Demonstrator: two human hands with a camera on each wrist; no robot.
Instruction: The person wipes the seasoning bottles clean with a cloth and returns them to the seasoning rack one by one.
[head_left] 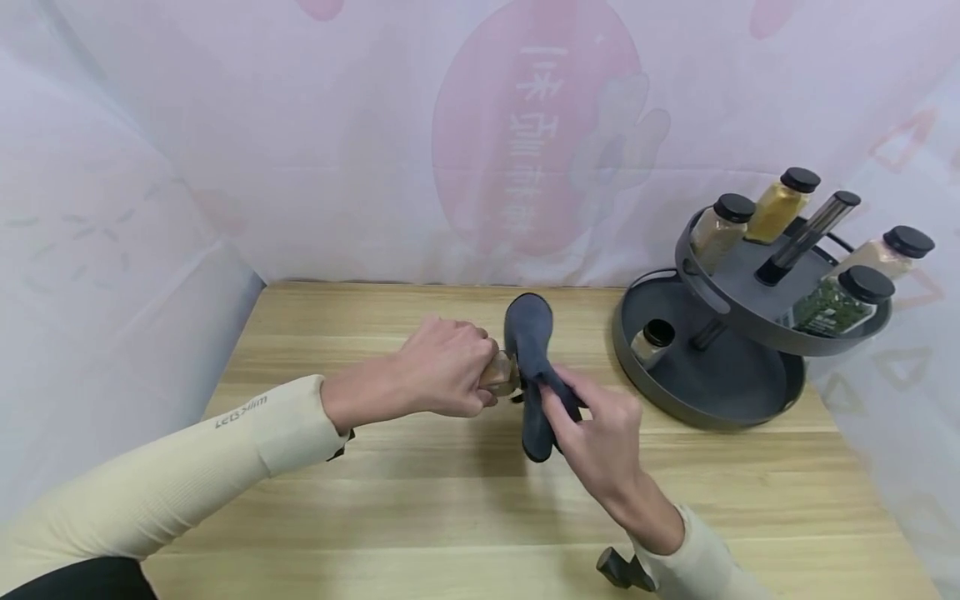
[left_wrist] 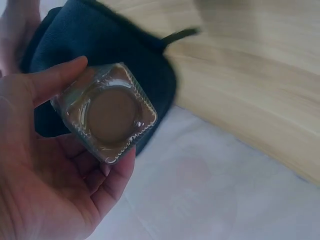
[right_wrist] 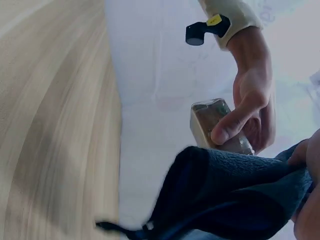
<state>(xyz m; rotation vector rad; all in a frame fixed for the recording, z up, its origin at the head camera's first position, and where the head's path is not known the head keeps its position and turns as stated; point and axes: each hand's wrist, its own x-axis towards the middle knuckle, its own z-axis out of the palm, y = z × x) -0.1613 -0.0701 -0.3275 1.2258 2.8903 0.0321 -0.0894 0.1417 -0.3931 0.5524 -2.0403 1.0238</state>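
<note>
I see the left hand (head_left: pixel 446 367) gripping a square clear brown-filled jar (left_wrist: pixel 112 115); beyond its fingertips, a looped dark-blue cloth (head_left: pixel 529 337) pinched by the right hand (head_left: pixel 600 429) hides the jar's end. Farther right of the fingers, a round grey two-tier rack (head_left: pixel 723 379) holds black-capped clear jars (head_left: pixel 776 212).

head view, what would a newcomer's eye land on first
Probably the dark cloth near the middle, pinched by the right grip. Just left of it, the left grip holds a brown-filled jar. Then the two-tier grey rack at the right, carrying black-lidded jars.
</note>
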